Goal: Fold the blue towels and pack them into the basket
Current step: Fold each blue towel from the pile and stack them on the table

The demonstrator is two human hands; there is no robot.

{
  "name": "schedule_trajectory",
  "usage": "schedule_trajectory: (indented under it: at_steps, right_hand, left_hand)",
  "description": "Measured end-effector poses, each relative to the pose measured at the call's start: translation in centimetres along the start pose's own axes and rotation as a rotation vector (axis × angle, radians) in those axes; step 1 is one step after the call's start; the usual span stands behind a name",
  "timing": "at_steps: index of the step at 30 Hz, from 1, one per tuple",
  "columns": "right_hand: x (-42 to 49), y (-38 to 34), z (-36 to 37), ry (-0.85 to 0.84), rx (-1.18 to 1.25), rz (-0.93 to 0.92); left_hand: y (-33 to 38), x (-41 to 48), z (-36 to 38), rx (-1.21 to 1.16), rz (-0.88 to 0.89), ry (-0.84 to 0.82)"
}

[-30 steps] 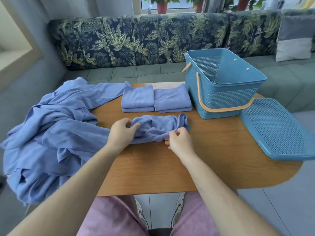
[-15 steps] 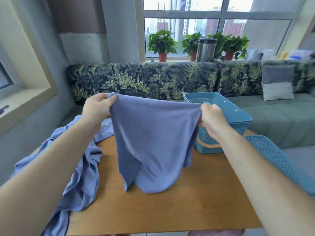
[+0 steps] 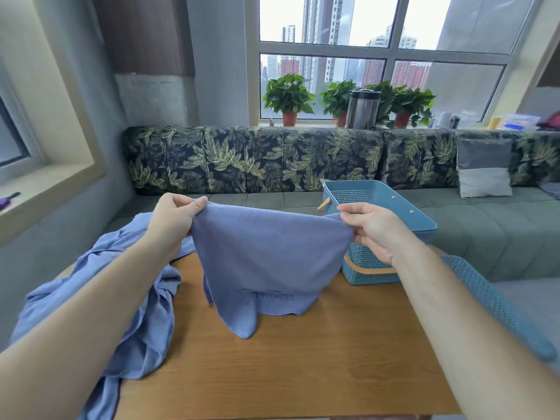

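Lifted off the counter [image 3: 303,374] a second ago, the blue towel [image 3: 266,262] hangs over it as we pinch its top corners, left hand [image 3: 174,225] and right hand [image 3: 375,231] held apart; basket [image 3: 368,260] behind, towel pile [image 3: 145,313] at left.

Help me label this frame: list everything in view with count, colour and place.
held towel: one, blue, hanging over the table
towel pile: one, blue, table's left side
basket: one, blue, table's far right
lid: one, blue, table's right edge
table: one, brown wood, foreground
sofa: one, leaf-patterned, behind table
cushion: one, grey, sofa's right end
potted plants: three, green, windowsill
flask: one, silver, among plants
hands: two, left hand and right hand each gripping a towel corner
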State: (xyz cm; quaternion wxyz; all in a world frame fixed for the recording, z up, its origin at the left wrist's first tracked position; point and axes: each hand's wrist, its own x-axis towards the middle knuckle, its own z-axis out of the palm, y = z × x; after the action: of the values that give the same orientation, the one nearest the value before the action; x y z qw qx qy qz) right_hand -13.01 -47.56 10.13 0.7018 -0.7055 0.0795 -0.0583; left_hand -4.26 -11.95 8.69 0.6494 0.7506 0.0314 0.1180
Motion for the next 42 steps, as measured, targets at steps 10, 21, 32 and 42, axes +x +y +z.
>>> schedule_trajectory:
  at_steps: [10,21,32,42]
  right_hand:
    - [-7.0,-5.8,-1.4,-0.01,0.162,-0.281]
    - [-2.5,-4.9,0.1,0.134,-0.502,-0.328]
    - [4.2,-9.9,2.4,0.262,-0.29,-0.371]
    - [1.3,0.4,2.5,0.36,-0.229,-0.27]
  left_hand:
    - [6.1,-6.9,-3.4,-0.27,0.201,-0.094]
    - [5.4,-3.7,-2.3,0.459,0.353,-0.067]
    - [11.7,2.1,-0.6,0.004,0.305,0.029]
    - [1.3,-4.0,-0.1,-0.11,0.189,0.052]
